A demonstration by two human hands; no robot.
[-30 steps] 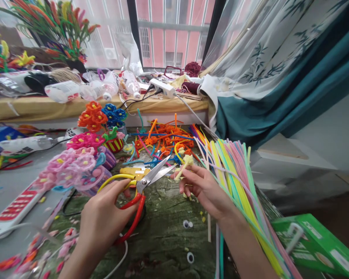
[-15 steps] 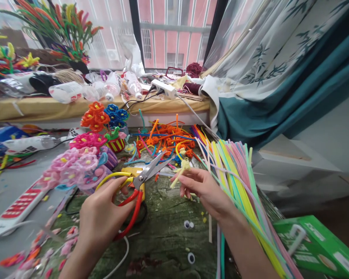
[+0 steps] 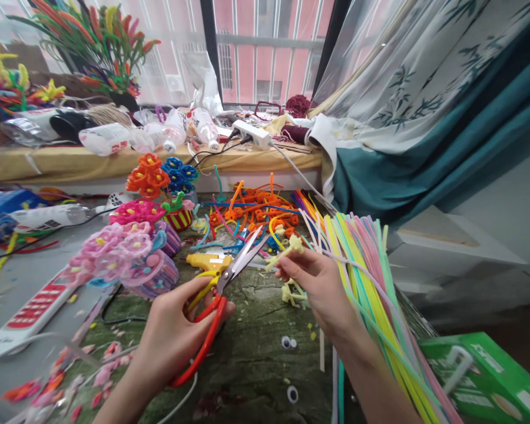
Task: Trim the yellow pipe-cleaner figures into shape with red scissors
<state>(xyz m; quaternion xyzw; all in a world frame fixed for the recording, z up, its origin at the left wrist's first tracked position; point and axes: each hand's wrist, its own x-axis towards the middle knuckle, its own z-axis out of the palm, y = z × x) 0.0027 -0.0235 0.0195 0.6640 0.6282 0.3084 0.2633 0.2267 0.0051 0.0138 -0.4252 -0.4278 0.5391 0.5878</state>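
Holding, left hand (image 3: pixel 176 318): fingers curled round the handles of the scissors (image 3: pixel 225 279), one loop yellow, one red; which finger sits in which loop I cannot tell from here.
Blades (image 3: pixel 245 259): slightly parted, tips pointing away from the person and a little to the right.
Pinch, right hand (image 3: pixel 322 282): thumb and fingertips closed on a pale yellow fuzzy piece (image 3: pixel 295 244).
Fuzzy piece, position: raised above the table (image 3: pixel 256 330); bunched head just above the fingertips, thin stem jutting past them to the left, towards the scissors.
Gap: stem and blade tips near each other, apart as I see them.
Second pale yellow piece (image 3: pixel 288 294): on the table, just below the right fingertips.
Glue gun (image 3: pixel 209 262): yellow, lying just beyond the scissor handles; contact unclear.
Orange flowers (image 3: pixel 265 209): heaped with coloured stems beyond the blade tips.
Pink flowers (image 3: pixel 99 250): standing bunched beyond the left hand, to its left.
Pipe cleaners (image 3: pixel 357 265): long pastel bundle, right side, partly hidden behind the right forearm.
Googly eyes (image 3: pixel 292 394): loose on the table between the forearms.
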